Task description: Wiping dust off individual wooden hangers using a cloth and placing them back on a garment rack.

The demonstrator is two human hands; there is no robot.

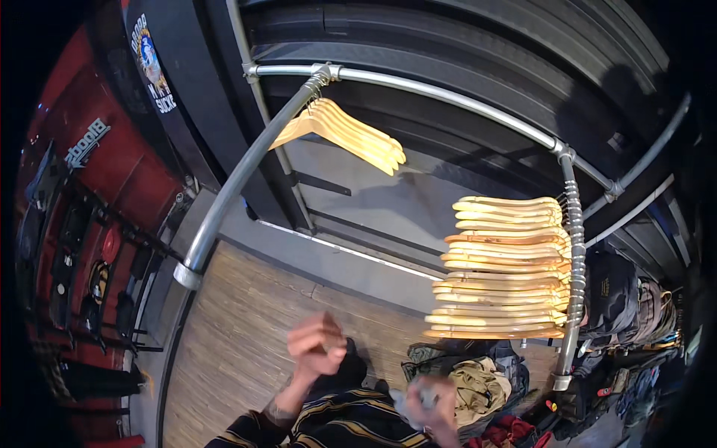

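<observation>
My left hand (317,345) is raised over the wooden floor in front of my striped top, its fingers curled in. What lies inside the curl, if anything, is hidden. Lower and to the right, my right hand (439,403) is smeared by motion, with its fingers bent round a pale grey crumpled thing (412,402) whose kind I cannot make out. Neither hand touches the hangers. Many light wooden hangers (500,291) hang close together on the right-hand metal rail (576,261). Several more wooden hangers (351,134) hang at the far end of the left-hand rail (239,175).
A metal crossbar (441,93) joins the rails at the back, before a dark ribbed wall. Heaped clothes, including a khaki garment (478,388) and a red one (511,433), lie at lower right. A black backpack (612,291) stands beyond the right rail. Shelves (97,269) line the red left wall.
</observation>
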